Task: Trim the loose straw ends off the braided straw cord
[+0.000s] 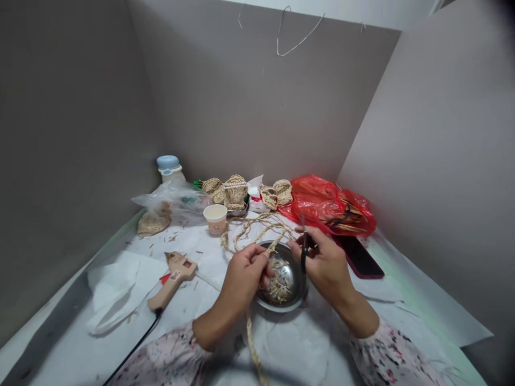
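My left hand (246, 271) is closed in a pinch on a braided straw cord (252, 343). One part of the cord hangs down toward me, and the rest lies in loose loops behind the bowl. In my right hand (326, 265) is a pair of black-handled scissors (304, 258), pointing up and away; the blades are blurred. Both hands are over a metal bowl (277, 309), the left at its left rim and the right at its right. Straw trimmings (278, 287) lie inside the bowl.
On the left lie a glue gun (173, 281) with its cable and a white cloth or paper (120, 289). Behind stand a paper cup (216, 219), a blue-lidded bottle (169, 167) and woven straw pieces (235, 192). At right are a red plastic bag (317, 198) and a phone (358, 257). Grey panels enclose the table.
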Action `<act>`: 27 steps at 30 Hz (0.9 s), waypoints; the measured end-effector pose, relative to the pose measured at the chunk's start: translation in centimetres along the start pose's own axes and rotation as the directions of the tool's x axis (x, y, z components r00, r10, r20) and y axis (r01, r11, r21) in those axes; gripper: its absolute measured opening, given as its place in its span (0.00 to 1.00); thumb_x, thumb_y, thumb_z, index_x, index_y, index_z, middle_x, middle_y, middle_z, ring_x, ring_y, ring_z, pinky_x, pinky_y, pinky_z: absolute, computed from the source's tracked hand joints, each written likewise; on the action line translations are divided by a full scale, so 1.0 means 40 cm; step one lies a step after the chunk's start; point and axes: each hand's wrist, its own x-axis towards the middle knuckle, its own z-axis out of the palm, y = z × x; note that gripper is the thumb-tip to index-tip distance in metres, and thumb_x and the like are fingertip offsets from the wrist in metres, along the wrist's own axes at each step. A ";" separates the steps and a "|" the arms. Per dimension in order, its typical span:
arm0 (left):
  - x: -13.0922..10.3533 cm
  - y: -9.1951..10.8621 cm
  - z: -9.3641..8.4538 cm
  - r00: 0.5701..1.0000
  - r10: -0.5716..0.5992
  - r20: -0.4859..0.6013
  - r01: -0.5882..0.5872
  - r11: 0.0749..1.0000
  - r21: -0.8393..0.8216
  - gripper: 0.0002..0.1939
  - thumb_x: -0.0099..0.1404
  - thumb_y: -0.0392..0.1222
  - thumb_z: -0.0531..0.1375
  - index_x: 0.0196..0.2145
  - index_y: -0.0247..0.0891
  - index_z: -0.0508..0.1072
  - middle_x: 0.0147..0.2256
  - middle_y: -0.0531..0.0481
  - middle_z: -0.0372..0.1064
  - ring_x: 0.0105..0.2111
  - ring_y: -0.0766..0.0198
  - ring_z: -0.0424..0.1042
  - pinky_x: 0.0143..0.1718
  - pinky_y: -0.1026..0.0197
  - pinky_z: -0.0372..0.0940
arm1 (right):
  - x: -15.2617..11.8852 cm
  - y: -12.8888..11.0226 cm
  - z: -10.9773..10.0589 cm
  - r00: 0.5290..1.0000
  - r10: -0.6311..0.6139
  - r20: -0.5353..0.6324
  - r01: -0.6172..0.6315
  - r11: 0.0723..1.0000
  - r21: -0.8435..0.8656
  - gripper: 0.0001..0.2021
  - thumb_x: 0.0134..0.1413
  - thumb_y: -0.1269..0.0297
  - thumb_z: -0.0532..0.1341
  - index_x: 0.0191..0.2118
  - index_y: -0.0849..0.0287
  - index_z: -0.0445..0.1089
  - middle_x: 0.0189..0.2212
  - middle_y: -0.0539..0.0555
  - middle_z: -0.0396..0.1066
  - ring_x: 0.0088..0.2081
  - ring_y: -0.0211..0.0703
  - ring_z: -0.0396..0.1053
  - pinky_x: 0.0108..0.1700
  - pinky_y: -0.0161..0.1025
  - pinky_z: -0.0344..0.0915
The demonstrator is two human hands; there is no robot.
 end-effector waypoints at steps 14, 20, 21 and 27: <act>0.016 0.008 -0.017 1.000 0.006 -0.018 -0.011 0.962 -0.273 0.08 0.59 0.44 0.57 0.31 0.35 0.65 0.19 0.54 0.70 0.13 0.73 0.61 0.16 0.71 0.53 | 0.016 -0.010 -0.088 0.848 -0.008 0.530 0.304 0.827 -0.473 0.13 0.51 0.68 0.58 0.43 0.54 0.72 0.32 0.52 0.74 0.34 0.41 0.70 0.34 0.33 0.56; 0.012 0.008 -0.016 1.000 0.030 0.007 -0.027 0.960 -0.280 0.07 0.61 0.42 0.56 0.35 0.35 0.64 0.20 0.53 0.71 0.14 0.73 0.61 0.17 0.70 0.53 | 0.014 0.004 -0.074 0.834 -0.015 0.552 0.311 0.839 -0.446 0.10 0.51 0.68 0.58 0.40 0.52 0.70 0.33 0.50 0.74 0.34 0.41 0.70 0.33 0.34 0.54; 0.011 0.009 -0.016 0.999 0.031 0.013 -0.027 0.961 -0.275 0.07 0.61 0.42 0.55 0.35 0.35 0.64 0.20 0.53 0.71 0.14 0.73 0.61 0.17 0.70 0.53 | 0.013 0.007 -0.070 0.835 -0.022 0.549 0.313 0.840 -0.442 0.11 0.51 0.68 0.58 0.41 0.51 0.70 0.34 0.50 0.75 0.35 0.41 0.70 0.33 0.34 0.54; 0.012 0.004 -0.014 0.999 0.012 0.044 0.001 0.962 -0.272 0.07 0.62 0.41 0.54 0.36 0.35 0.63 0.20 0.52 0.71 0.14 0.73 0.60 0.16 0.71 0.51 | 0.008 0.009 -0.055 0.831 -0.004 0.556 0.304 0.840 -0.450 0.17 0.45 0.72 0.59 0.44 0.52 0.69 0.36 0.52 0.74 0.38 0.43 0.70 0.37 0.34 0.56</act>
